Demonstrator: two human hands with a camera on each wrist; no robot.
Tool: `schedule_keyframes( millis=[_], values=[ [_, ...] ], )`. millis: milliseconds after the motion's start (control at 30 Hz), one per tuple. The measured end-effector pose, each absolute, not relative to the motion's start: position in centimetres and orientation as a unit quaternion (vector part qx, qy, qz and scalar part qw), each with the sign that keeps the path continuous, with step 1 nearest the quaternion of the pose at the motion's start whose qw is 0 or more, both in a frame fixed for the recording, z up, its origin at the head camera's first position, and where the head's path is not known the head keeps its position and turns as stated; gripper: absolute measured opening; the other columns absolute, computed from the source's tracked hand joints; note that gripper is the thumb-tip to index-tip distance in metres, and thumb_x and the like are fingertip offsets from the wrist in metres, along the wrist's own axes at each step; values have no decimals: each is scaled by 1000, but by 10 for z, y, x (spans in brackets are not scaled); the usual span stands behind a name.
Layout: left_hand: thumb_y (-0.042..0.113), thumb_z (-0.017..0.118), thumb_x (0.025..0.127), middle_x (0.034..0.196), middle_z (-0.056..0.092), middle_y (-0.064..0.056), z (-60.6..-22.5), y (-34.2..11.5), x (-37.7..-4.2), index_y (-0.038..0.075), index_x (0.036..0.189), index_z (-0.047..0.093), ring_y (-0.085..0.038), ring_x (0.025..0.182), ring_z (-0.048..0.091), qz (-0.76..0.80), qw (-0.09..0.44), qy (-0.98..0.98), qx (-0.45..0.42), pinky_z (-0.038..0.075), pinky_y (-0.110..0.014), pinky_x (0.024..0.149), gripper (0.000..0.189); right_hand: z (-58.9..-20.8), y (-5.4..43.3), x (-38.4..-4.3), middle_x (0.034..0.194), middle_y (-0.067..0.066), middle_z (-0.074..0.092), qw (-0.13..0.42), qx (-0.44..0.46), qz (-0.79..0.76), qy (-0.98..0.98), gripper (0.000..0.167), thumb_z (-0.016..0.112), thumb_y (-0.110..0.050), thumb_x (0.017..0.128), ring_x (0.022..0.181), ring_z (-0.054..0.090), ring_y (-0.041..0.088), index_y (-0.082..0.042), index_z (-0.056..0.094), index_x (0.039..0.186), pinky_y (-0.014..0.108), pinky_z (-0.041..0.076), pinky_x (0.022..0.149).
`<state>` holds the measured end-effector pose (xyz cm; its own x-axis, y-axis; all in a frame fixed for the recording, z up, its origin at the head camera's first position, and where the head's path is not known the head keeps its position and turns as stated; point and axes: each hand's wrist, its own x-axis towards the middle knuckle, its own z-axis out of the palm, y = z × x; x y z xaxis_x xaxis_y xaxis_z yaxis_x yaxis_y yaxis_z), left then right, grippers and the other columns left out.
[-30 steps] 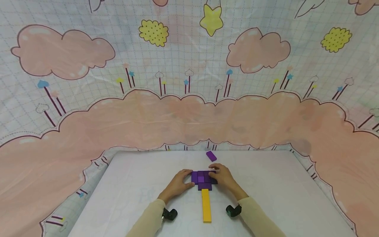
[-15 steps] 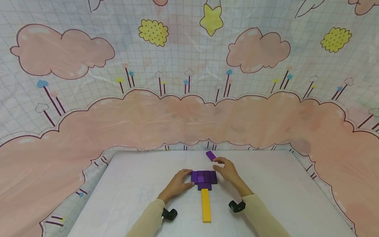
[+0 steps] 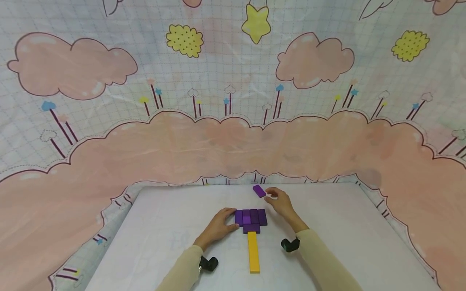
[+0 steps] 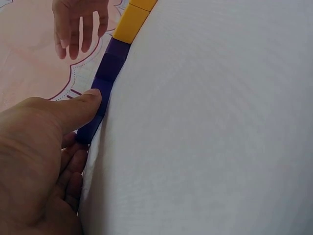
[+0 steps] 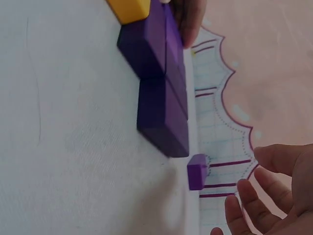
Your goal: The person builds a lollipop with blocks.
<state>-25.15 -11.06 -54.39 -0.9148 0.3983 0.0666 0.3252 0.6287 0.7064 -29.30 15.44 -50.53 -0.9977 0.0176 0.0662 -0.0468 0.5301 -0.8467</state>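
Note:
Purple blocks (image 3: 254, 217) lie side by side mid-table, with one more purple block (image 3: 251, 229) in front of them. A yellow strip (image 3: 253, 252) runs from there toward me; the left wrist view shows a seam in its yellow part (image 4: 131, 23). My left hand (image 3: 217, 228) holds the leftmost purple block (image 3: 238, 218) between thumb in front and fingers behind. Farther back lies a loose purple block (image 3: 259, 191), tilted on the table. Just right of it is my right hand (image 3: 283, 204), fingers loosely bent with nothing between them and a small gap to the block.
The white tabletop (image 3: 153, 226) ends just behind the loose block. A patterned cloth (image 3: 233, 145) with clouds and stars hangs behind and beside it. Dark wrist cameras (image 3: 290, 245) sit on both sleeves.
My right hand has left the right end of the purple group and moved back to beside the loose block. The left hand has stayed in place; the head view has shifted slightly.

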Motion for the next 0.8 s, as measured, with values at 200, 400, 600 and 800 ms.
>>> schedule_keyframes(
  millis=[200, 400, 600, 800],
  values=[
    [27, 73, 88, 142, 54, -13, -543, -111, -251, 4, 139, 53, -35, 136, 46, 383, 45, 900, 204, 36, -53, 116, 59, -512, 154, -302, 119, 18, 67, 27, -5, 479, -878, 30, 69, -12, 88, 111, 61, 35, -2, 66, 116, 48, 54, 96],
    [29, 73, 88, 143, 53, -13, -546, -111, -251, 5, 139, 52, -34, 137, 46, 381, 48, 901, 202, 36, -52, 116, 60, -518, 154, -308, 117, 18, 67, 15, -14, 470, -883, 33, 71, -13, 86, 106, 61, 33, -2, 65, 117, 42, 57, 87],
    [29, 73, 88, 142, 54, -13, -545, -111, -250, 5, 139, 53, -35, 136, 46, 383, 45, 900, 205, 36, -52, 116, 60, -525, 152, -313, 120, 22, 64, 5, -20, 454, -891, 41, 73, -13, 84, 108, 61, 35, -1, 61, 121, 43, 57, 87],
    [28, 73, 88, 142, 54, -13, -543, -112, -250, 5, 139, 53, -35, 136, 47, 378, 44, 902, 205, 36, -52, 116, 60, -531, 147, -322, 126, 19, 63, -7, -39, 424, -905, 48, 74, -20, 84, 114, 58, 36, -3, 58, 126, 55, 43, 100]
  ],
)
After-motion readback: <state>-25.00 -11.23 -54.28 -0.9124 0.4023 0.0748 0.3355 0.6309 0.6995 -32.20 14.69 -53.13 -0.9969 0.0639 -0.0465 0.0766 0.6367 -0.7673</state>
